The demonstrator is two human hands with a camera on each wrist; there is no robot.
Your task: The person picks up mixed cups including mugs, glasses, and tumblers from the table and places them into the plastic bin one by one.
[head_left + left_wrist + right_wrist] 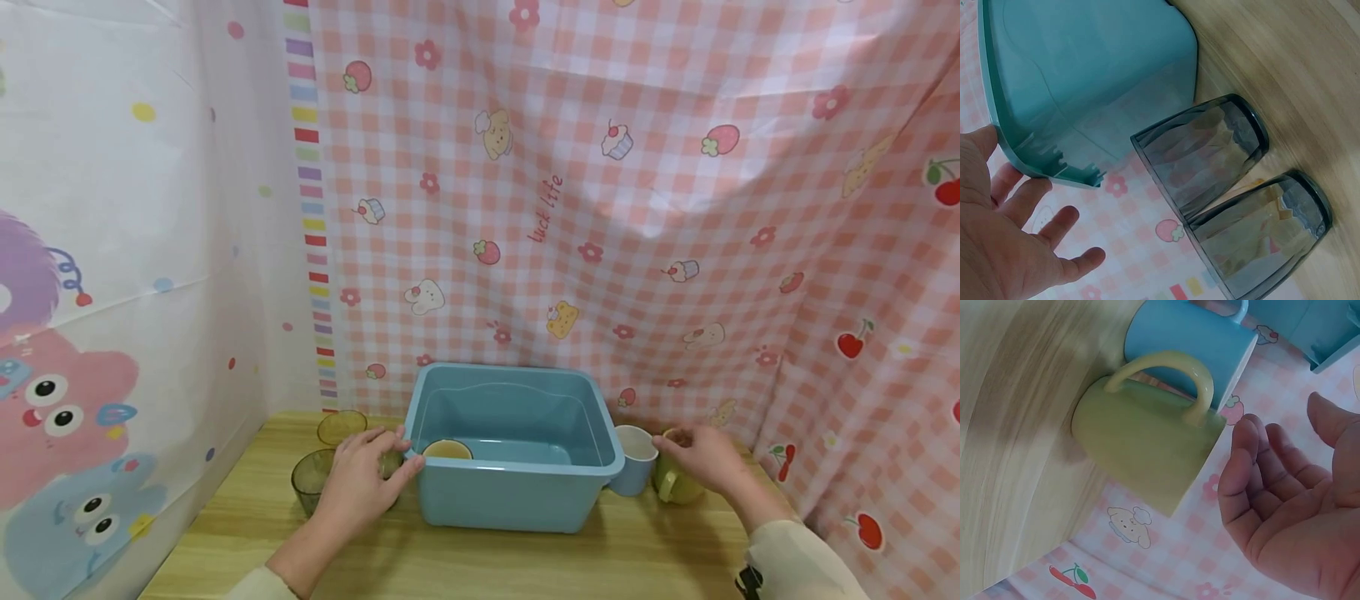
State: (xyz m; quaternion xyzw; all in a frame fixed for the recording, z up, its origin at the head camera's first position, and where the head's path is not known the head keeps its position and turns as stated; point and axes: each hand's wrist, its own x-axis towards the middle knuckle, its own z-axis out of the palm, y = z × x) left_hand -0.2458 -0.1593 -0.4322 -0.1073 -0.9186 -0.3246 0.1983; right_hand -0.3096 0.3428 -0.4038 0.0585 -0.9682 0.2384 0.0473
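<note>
A light-blue plastic tub [510, 500] stands on the table. My left hand [362, 473] is at its front left corner, touching the rim with thumb and forefinger while the other fingers spread loosely. Two dark tinted glasses [1200, 159] stand beside that hand. My right hand [703, 457] hovers over the yellow mug [1141, 437], fingers loosely bent; the right wrist view shows a gap between fingertips and mug. Next to it stands a blue mug [1191, 344] with a pale inside. Inside the tub, at the front left, a yellowish cup rim [447, 450] shows; its lower part is hidden.
An amber glass [342, 427] stands at the table's back left, partly behind the left hand. The wooden table [480, 567] reaches back to a pink checked curtain [525, 208]. A white patterned curtain [150, 250] hangs at the left.
</note>
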